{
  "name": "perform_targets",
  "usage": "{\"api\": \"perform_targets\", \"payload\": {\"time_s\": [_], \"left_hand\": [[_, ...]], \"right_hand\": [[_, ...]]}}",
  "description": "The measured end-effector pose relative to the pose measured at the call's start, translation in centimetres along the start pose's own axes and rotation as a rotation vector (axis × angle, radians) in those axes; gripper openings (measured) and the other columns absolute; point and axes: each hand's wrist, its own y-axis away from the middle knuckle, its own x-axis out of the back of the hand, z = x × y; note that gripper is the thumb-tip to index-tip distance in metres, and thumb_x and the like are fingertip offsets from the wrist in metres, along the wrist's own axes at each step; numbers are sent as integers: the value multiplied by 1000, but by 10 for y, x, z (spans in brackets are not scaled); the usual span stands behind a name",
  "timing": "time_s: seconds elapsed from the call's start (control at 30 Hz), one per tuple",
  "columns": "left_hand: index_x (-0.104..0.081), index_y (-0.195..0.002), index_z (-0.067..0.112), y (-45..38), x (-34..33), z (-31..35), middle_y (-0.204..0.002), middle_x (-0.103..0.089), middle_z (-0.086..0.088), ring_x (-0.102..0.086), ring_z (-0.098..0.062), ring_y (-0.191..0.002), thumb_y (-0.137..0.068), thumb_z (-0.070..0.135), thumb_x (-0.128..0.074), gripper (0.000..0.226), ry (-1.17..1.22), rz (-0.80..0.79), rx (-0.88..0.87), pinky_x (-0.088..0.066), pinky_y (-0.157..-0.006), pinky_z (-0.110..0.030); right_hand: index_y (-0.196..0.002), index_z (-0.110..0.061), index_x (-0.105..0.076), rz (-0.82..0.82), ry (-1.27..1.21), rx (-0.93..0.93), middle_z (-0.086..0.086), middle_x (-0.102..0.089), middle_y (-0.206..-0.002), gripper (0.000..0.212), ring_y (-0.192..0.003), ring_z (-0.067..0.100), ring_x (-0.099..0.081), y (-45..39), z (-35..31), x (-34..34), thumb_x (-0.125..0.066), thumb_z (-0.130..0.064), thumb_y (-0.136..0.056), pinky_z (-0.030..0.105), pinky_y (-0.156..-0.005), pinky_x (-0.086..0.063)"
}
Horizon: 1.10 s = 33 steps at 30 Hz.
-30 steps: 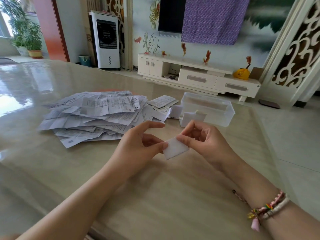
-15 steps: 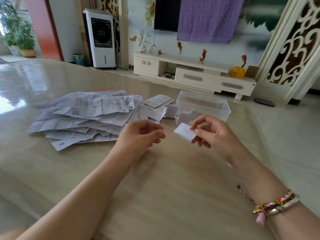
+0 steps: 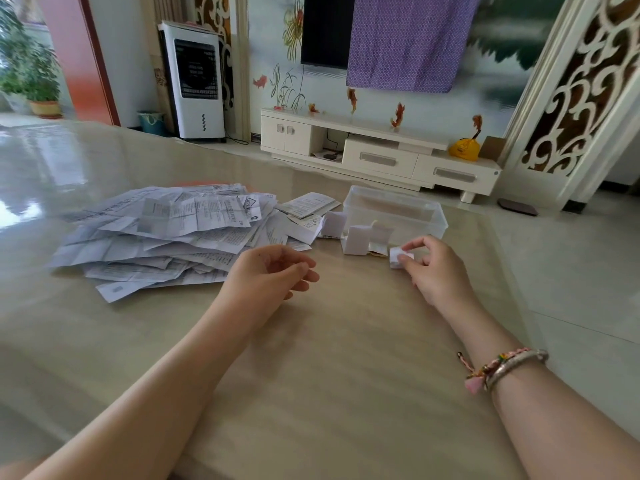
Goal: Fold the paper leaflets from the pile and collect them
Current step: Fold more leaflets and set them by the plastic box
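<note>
Pinching a folded leaflet [image 3: 398,255], the right hand [image 3: 433,268] sits beside the clear box [image 3: 394,216]; left hand [image 3: 270,275] loosely curled, empty.

The counter [image 3: 329,358] has a glossy, smooth, beige stone-look surface that reflects light. The leaflets [image 3: 162,237] are thin, matt, creased printed paper. The container [image 3: 394,213] is clear, smooth plastic. The purple cloth [image 3: 405,39] is matt woven fabric.

Right hand [image 3: 434,268] carried the folded leaflet [image 3: 398,257] far-right, now just beside the folded ones [image 3: 356,240] near the box [image 3: 394,213]. Left hand [image 3: 273,277] let go, fingers loosely curled.
</note>
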Motion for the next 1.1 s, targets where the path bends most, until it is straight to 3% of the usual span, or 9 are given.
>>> {"api": "perform_targets", "payload": {"time_s": [0.23, 0.3, 0.4, 0.53, 0.63, 0.77, 0.9, 1.0, 1.1], "left_hand": [[-70, -89, 14, 11, 24, 4, -82, -75, 1, -63, -2, -66, -94, 11, -57, 14, 9, 44, -29, -44, -64, -19], [-70, -89, 14, 15, 37, 4, -82, -75, 1, -63, -2, -65, -94, 10, -56, 15, 15, 61, -33, -44, -63, -18], [-70, -92, 12, 18, 52, 4, -82, -75, 0, -63, -1, -64, -94, 9, -56, 15, 9, 83, -42, -43, -57, -12], [-70, -89, 15, 22, 72, 1, -79, -75, 5, -62, 1, -61, -93, 10, -57, 15, -38, 123, -43, -43, -57, -14], [-70, -88, 16, 24, 88, -2, -77, -75, 8, -62, -1, -63, -93, 12, -57, 14, -57, 163, -38, -42, -60, -19], [-71, -87, 15, 27, 105, -4, -78, -75, 6, -62, -1, -62, -92, 11, -57, 15, -76, 215, -42, -42, -57, -15], [-70, -85, 16, 27, 116, -5, -77, -74, 7, -62, -2, -63, -91, 12, -57, 15, -92, 243, -30, -41, -53, -10], [-69, -82, 19, 27, 122, -5, -77, -75, 6, -64, -6, -68, -90, 13, -58, 15, -102, 259, -33, -40, -57, -15], [-69, -80, 19, 26, 125, -6, -76, -74, 5, -65, -7, -67, -89, 11, -58, 17, -105, 265, -34, -39, -58, -17]], "right_hand": [[-105, -28, -62, 98, -61, 227, -6, -36, -45, 14, -41, 10, -34, 27, -22, 13, -58, -21, -94, 17, -43, -26], [-103, -28, -63, 42, -98, 268, 3, -38, -46, 16, -43, 10, -33, 34, -36, 9, -57, -17, -94, 23, -47, -31], [-99, -29, -64, -89, -112, 321, 17, -49, -56, 16, -54, 28, -45, 42, -58, -2, -57, -16, -94, 29, -55, -39], [-94, -23, -65, -232, -101, 393, 9, -59, -59, 12, -50, 8, -53, 43, -90, -19, -57, -15, -94, 12, -52, -39], [-96, -22, -65, -318, -51, 459, 2, -64, -64, 10, -53, 2, -53, 39, -116, -39, -56, -19, -94, 11, -53, -39], [-107, -17, -64, -326, 12, 563, -4, -64, -91, 17, -87, 8, -58, 25, -149, -77, -60, -24, -93, 17, -77, -44], [-131, -18, -51, -355, 110, 621, 4, -54, -131, 46, -126, 21, -42, 15, -172, -116, -63, -33, -90, 33, -103, -35], [-143, -21, -39, -418, 146, 648, 5, -46, -144, 63, -134, 23, -36, 17, -185, -138, -64, -39, -89, 35, -108, -30], [-146, -23, -36, -465, 191, 687, 6, -51, -141, 67, -130, 26, -44, 23, -191, -153, -64, -39, -88, 38, -109, -31]]}}
